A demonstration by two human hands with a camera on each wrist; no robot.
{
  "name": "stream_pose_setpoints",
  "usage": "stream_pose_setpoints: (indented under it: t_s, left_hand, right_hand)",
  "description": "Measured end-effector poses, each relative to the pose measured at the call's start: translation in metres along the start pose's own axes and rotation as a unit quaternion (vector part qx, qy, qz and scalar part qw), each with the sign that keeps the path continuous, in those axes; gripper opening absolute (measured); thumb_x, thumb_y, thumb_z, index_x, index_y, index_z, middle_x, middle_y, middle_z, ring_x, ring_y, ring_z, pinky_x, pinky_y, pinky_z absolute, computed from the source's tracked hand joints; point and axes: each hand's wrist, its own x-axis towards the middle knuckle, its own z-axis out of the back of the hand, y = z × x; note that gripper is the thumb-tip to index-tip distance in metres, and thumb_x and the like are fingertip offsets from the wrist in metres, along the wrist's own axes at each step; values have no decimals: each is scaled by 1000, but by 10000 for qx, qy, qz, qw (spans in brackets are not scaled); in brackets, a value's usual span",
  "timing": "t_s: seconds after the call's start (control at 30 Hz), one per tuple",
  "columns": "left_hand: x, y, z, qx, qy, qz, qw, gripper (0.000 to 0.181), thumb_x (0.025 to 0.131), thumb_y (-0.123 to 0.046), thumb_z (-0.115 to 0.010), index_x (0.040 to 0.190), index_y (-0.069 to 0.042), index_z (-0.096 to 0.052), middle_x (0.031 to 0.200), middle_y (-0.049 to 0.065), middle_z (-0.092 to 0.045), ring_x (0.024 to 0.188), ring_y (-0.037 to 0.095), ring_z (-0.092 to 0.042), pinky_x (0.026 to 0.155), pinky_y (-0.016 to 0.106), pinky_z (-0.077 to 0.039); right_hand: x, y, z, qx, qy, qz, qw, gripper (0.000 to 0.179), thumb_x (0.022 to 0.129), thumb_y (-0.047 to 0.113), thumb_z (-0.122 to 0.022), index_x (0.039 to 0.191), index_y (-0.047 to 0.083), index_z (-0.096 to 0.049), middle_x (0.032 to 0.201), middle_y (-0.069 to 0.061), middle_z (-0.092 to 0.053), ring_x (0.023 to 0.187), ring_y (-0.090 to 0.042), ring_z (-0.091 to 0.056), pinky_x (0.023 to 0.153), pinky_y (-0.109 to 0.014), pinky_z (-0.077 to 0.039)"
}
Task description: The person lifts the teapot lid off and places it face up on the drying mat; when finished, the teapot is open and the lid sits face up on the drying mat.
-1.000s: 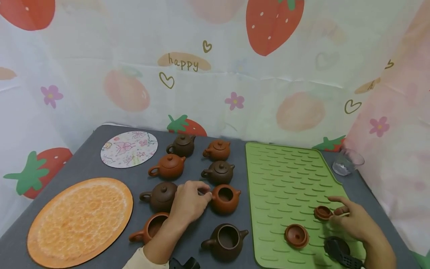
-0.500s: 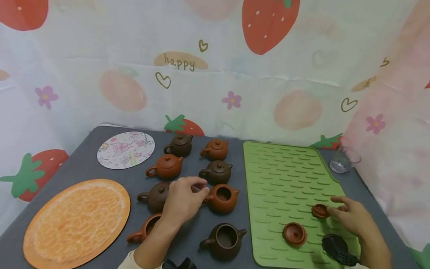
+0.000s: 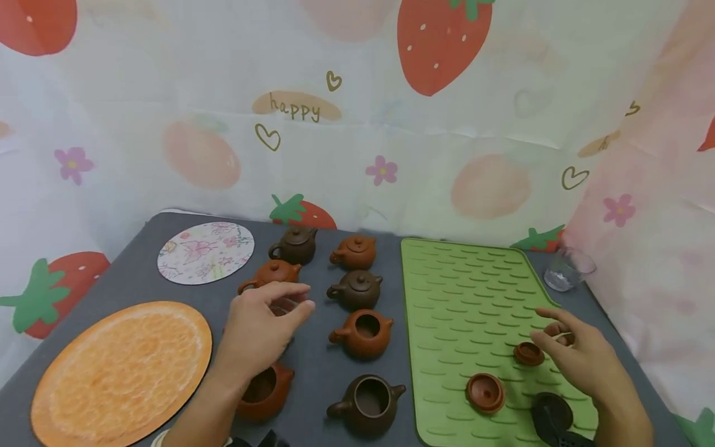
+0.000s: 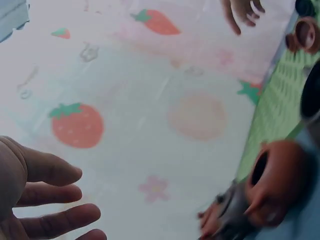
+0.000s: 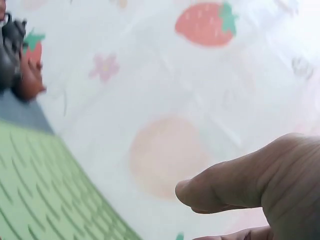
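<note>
My left hand (image 3: pixel 259 332) is raised above the left row of teapots, fingers relaxed, holding nothing. It largely hides a dark brown teapot there; an uncovered reddish-brown teapot (image 3: pixel 265 394) shows below the wrist. To its right stand an uncovered reddish teapot (image 3: pixel 365 335) and an uncovered dark brown teapot (image 3: pixel 370 406). My right hand (image 3: pixel 578 354) hovers over the green mat (image 3: pixel 447 298) with loosely bent fingers and nothing held. Beside its fingertips a small teapot lid (image 3: pixel 528 353) lies underside up. A larger teapot lid (image 3: pixel 485 393) lies the same way nearer the front.
Several covered teapots stand farther back, including a dark one (image 3: pixel 357 289) and a reddish one (image 3: pixel 354 251). At left are an orange round mat (image 3: pixel 123 372) and a patterned oval mat (image 3: pixel 206 251). A clear glass (image 3: pixel 568 270) stands at the back right.
My left hand has moved left and up, away from the uncovered reddish teapot. My right hand has let go of the small lid on the mat and lifted slightly.
</note>
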Motion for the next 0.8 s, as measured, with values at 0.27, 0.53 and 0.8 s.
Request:
stream_pose_setpoints:
  t_s: [0.27,0.53,0.8]
  left_hand:
    - [-4,20,43,73,-384,-777,9962,22,88,-13,-73,110,-10,-74,91,-2,-70,83,9,-62,70,22,-50]
    - [-8,62,63,-272,-232,-655,9972,30,87,-7,-74,117,-8,-70,96,-1,-70,86,9,-63,68,19,-49]
    - [-9,97,59,-552,40,-671,9962,32,86,-2,-72,118,-3,-69,98,1,-70,87,12,-64,69,21,-50]
  right_hand:
    - [-16,40,-3,94,-407,650,9970,49,98,30,-59,141,8,-48,102,-7,-53,75,-16,-51,57,-30,-42]
    - [-22,73,-14,425,-760,1746,9808,36,94,15,-66,129,12,-60,96,-3,-50,76,-13,-45,59,-27,-43]
    - [-16,99,-16,99,-925,2423,9657,32,89,13,-71,121,16,-66,88,3,-50,77,-12,-44,64,-26,-41]
